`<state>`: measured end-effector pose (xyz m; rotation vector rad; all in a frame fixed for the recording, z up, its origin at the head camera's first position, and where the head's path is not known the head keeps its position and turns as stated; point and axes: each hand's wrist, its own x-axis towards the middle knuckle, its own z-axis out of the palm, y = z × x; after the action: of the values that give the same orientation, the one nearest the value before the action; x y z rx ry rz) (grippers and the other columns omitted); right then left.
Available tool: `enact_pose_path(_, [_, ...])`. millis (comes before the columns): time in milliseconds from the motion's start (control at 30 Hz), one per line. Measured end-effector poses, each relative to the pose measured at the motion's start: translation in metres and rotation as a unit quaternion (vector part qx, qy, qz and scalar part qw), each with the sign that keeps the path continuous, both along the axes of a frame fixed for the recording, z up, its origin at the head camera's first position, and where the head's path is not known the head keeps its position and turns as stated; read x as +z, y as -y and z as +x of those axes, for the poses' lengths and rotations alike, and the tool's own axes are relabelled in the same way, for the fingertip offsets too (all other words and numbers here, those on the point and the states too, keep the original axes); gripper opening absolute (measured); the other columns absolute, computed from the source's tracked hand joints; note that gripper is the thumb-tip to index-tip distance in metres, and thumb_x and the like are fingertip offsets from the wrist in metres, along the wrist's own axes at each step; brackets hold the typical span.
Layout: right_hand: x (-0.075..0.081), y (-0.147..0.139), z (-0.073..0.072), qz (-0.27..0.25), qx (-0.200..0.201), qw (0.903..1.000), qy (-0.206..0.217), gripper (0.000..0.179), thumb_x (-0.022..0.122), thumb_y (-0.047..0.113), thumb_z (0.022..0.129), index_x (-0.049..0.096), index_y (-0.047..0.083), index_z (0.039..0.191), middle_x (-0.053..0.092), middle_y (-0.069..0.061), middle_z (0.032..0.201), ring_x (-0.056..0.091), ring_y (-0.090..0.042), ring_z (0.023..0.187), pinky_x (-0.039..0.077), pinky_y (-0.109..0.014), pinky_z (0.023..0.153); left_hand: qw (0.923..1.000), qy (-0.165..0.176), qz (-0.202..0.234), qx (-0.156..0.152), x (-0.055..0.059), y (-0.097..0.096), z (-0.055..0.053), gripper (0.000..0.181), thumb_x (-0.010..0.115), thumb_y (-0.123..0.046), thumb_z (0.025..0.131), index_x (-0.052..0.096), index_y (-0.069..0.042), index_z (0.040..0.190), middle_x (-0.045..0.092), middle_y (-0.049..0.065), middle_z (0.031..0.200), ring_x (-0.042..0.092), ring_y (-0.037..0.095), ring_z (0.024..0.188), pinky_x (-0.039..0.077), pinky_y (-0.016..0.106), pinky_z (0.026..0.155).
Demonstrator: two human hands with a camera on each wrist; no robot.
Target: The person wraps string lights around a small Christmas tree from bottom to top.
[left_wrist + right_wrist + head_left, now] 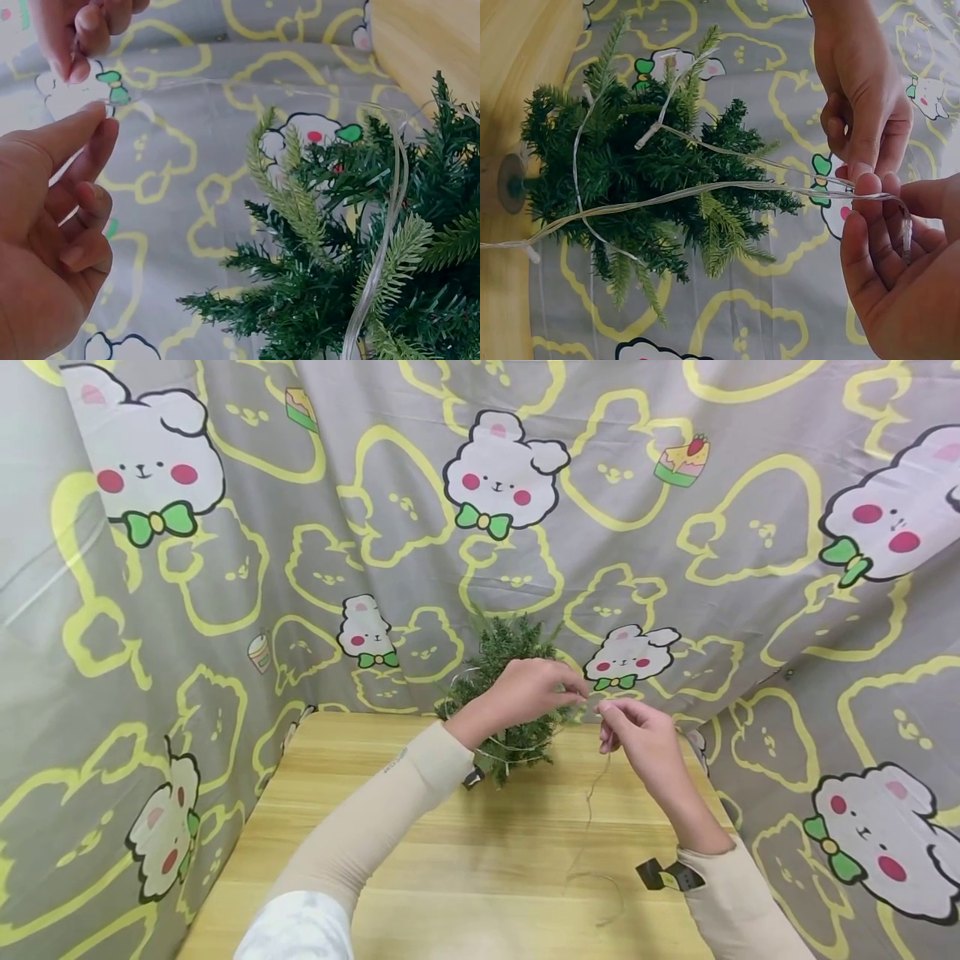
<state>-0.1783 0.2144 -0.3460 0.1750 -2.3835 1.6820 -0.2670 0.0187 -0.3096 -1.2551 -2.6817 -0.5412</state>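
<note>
A small artificial Christmas tree [506, 647] with green needle branches stands at the far side of the table. Thin clear wire with small bulbs, a light string [645, 201], is draped around its branches. My left hand [528, 689] reaches across the front of the tree and pinches the wire between thumb and fingertip. Close beside it, my right hand [641, 731] pinches the string too, with one small clear bulb [907, 240] by its palm. From the right hand a loose length of wire [588, 802] hangs down to the tabletop.
The wooden table [420, 893] has curtains on its back and sides. This grey cloth [405, 410] carries rabbit prints and yellow outlines. A round wooden base [510, 184] shows under the tree. Loose wire [618, 893] curls on the table's right front, near a black wrist strap [663, 875].
</note>
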Motion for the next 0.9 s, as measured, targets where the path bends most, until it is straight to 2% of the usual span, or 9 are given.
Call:
enact_pose_path(200, [0.005,-0.001,-0.002,-0.001,0.014,0.9999,0.004,0.037,0.061,0.037,0.102,0.068,0.001,0.103,0.064,-0.006,0.074,0.067,-0.022,0.061,0.059,-0.031,0.065,0.9995,-0.015,0.000,-0.029,-0.001,-0.002,-0.005,0.016,0.066,-0.040,0.097,0.076,-0.037,0.109,0.072,-0.021,0.107,0.061,-0.006,0.084,0.046,0.022,0.066])
enact_pose_path(333, [0.009,-0.003,-0.001,-0.008,0.021,0.9997,0.001,0.036,0.060,0.033,0.102,0.067,-0.002,0.104,0.064,-0.005,0.074,0.066,-0.020,0.060,0.058,-0.030,0.065,0.9983,-0.033,-0.005,-0.048,0.003,-0.005,-0.007,0.017,0.065,-0.041,0.098,0.076,-0.038,0.110,0.073,-0.020,0.106,0.060,-0.006,0.080,0.045,0.021,0.062])
enact_pose_path(400, [0.010,-0.003,-0.001,-0.010,0.020,0.9997,0.002,0.035,0.061,0.033,0.102,0.068,-0.001,0.105,0.064,-0.004,0.074,0.066,-0.019,0.060,0.058,-0.030,0.065,0.9981,-0.023,-0.004,-0.058,0.007,-0.007,-0.008,0.016,0.065,-0.040,0.098,0.077,-0.037,0.109,0.073,-0.020,0.104,0.060,-0.005,0.079,0.045,0.021,0.063])
enact_pose_path(567, [0.013,-0.007,-0.001,-0.016,0.012,0.9998,-0.001,0.035,0.061,0.034,0.102,0.068,0.000,0.106,0.064,-0.004,0.076,0.066,-0.019,0.061,0.058,-0.030,0.065,0.9971,0.029,-0.003,-0.070,0.015,-0.013,-0.010,0.017,0.063,-0.040,0.100,0.075,-0.036,0.111,0.072,-0.022,0.102,0.059,-0.003,0.074,0.044,0.023,0.066])
enact_pose_path(633, [0.013,-0.009,-0.002,-0.016,0.010,0.9998,-0.004,0.035,0.061,0.033,0.102,0.068,-0.001,0.105,0.064,-0.005,0.076,0.066,-0.019,0.060,0.058,-0.030,0.065,0.9967,0.035,-0.005,-0.073,0.017,-0.015,-0.011,0.018,0.062,-0.041,0.100,0.075,-0.036,0.112,0.072,-0.022,0.103,0.059,-0.003,0.073,0.045,0.022,0.066])
enact_pose_path(800, [0.012,-0.013,-0.001,-0.017,0.015,0.9997,-0.003,0.037,0.060,0.034,0.102,0.066,-0.002,0.109,0.065,-0.005,0.078,0.066,-0.018,0.062,0.059,-0.030,0.065,0.9963,0.015,-0.010,-0.084,0.020,-0.020,-0.012,0.017,0.064,-0.038,0.099,0.077,-0.033,0.109,0.073,-0.019,0.105,0.061,-0.007,0.082,0.048,0.020,0.072])
enact_pose_path(900, [0.011,-0.015,0.002,-0.011,0.011,0.9999,0.007,0.040,0.061,0.037,0.101,0.066,0.001,0.116,0.067,-0.004,0.082,0.067,-0.018,0.064,0.059,-0.030,0.067,0.9966,0.004,-0.021,-0.079,0.024,-0.022,-0.013,0.016,0.064,-0.037,0.099,0.077,-0.031,0.108,0.073,-0.018,0.104,0.062,-0.006,0.084,0.049,0.022,0.075])
